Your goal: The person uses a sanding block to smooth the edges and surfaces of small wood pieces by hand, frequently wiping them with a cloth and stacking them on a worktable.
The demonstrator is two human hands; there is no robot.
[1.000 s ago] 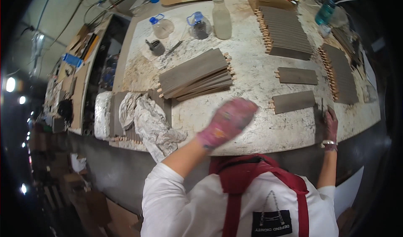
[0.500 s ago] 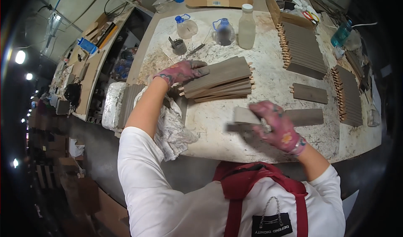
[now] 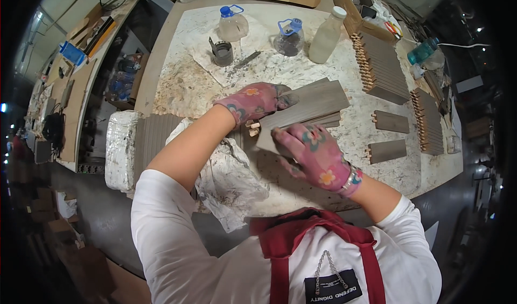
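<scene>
My left hand, in a pink flowered glove, grips a grey-brown wooden slat from its left side. The slat slants up to the right over a small fanned pile of slats. Pale dowel pegs stick out beside my left wrist. Close in front of the slat is my right hand, gloved alike, its fingers bent over a light grey flat piece. Most of that piece is hidden under the fingers, so its kind is unclear.
Two single slats, an upper one and a lower one, lie right, by pegged slat stacks. Behind stand a milky bottle, blue-capped jugs and a dark cup. A crumpled cloth hangs over the front edge.
My right hand has come left with the light grey piece, up to the slat. My left hand has moved right and nearer, and its slat now slants more. The lower single slat is uncovered.
</scene>
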